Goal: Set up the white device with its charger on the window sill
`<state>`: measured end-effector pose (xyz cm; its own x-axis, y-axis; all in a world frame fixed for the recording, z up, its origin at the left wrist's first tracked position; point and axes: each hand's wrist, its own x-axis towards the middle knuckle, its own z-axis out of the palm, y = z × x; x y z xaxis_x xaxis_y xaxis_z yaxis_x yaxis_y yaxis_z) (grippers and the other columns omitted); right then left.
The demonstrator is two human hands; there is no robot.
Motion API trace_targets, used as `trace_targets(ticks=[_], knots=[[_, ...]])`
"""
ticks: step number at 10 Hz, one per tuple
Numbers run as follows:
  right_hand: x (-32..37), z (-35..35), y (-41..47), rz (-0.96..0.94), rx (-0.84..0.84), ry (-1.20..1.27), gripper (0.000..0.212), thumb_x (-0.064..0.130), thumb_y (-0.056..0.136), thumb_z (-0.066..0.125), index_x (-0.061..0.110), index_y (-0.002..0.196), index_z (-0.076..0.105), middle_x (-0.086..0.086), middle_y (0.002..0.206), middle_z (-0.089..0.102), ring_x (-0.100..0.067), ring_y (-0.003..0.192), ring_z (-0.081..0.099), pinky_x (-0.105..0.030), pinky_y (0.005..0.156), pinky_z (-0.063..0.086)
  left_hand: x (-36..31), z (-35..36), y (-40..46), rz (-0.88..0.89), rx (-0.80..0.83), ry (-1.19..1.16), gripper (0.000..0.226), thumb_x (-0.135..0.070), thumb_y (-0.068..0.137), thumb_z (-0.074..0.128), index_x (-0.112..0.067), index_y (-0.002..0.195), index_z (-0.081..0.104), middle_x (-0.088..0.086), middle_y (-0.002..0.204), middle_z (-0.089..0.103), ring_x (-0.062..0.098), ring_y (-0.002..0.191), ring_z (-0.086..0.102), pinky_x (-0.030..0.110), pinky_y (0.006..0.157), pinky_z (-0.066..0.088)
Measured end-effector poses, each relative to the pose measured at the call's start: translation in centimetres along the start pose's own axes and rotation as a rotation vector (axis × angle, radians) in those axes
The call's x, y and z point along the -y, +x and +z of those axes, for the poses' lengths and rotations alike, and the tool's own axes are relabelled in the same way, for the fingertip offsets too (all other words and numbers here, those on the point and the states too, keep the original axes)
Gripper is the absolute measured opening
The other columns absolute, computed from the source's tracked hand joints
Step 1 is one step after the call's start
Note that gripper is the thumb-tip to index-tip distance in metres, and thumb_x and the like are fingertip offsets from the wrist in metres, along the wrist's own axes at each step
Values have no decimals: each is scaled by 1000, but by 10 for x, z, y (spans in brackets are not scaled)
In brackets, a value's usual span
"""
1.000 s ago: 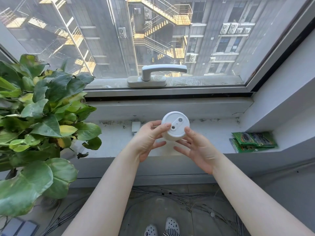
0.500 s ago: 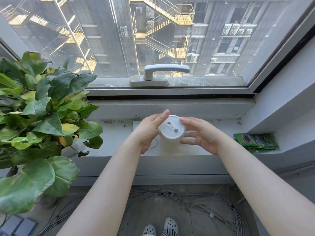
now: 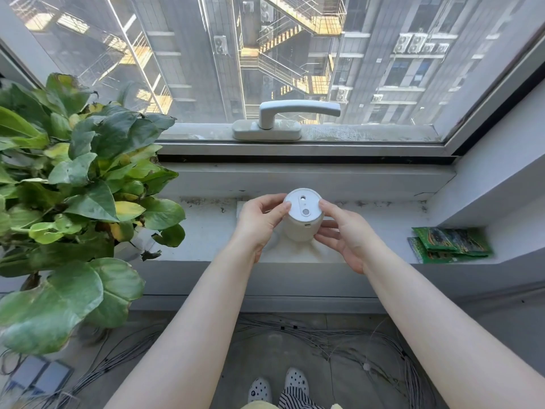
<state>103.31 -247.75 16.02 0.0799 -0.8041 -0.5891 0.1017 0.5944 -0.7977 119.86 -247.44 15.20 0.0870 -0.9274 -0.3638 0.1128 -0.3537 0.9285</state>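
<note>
The white device [image 3: 302,218] is a short round cylinder with two small dots on its flat top and a small port on its near side. It stands upright at the middle of the window sill [image 3: 206,231]. My left hand [image 3: 259,221] grips its left side with thumb and fingers. My right hand [image 3: 343,234] holds its right side. A white charger block [image 3: 240,206] shows partly behind my left hand, and a thin white cable loop [image 3: 272,240] lies on the sill just under that hand.
A large leafy plant [image 3: 73,187] fills the left side, overhanging the sill. Green packets [image 3: 449,245] lie at the sill's right end. A white window handle [image 3: 290,118] sits behind the device. Cables [image 3: 339,340] cover the floor below.
The device has gone from tilted in my raised hands to upright and lower, down at the sill. Both hands have moved down with it and closed on its sides.
</note>
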Motion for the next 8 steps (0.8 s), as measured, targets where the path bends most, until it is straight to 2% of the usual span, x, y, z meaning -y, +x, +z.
trace_targets(ticks=[1,2,4,6,7,8], knots=[[-1,2,0,-6,-29,3,39,34,90,59,7,118,62,-15,101,64,-26,95,65,-32,90,54,1,2,0,4,3,-33,23,-10,89,62,-10,111,68,-1,105,71,15,109,64,27,99,48],[0,2,0,-9,-40,-5,34,33,91,57,7,112,63,-14,96,64,-26,92,64,-32,89,54,1,4,1,9,19,-42,29,-9,90,59,-5,119,65,2,110,70,14,110,63,25,99,47],[0,1,0,-17,-59,-26,24,33,92,56,11,98,65,-11,93,65,-24,90,64,-34,93,53,3,7,5,0,18,-10,31,-13,91,59,-6,120,65,4,119,69,13,113,62,30,105,45],[-1,-3,0,-20,-41,-19,35,32,93,56,4,112,63,-12,94,65,-25,91,65,-35,95,52,7,8,5,13,19,9,30,-14,91,58,-9,119,66,2,117,70,12,113,62,32,106,44],[0,-2,1,-17,-23,-18,35,34,92,56,6,112,63,-11,95,65,-22,89,65,-34,93,53,7,7,4,26,28,31,31,-18,90,60,-10,120,65,1,118,69,13,114,62,35,107,43],[1,-6,1,-16,-84,-61,48,42,89,58,7,122,59,-15,116,58,-22,102,60,-35,93,53,4,5,3,33,-64,60,40,-24,90,61,-13,129,58,-1,129,62,13,121,56,29,108,39]])
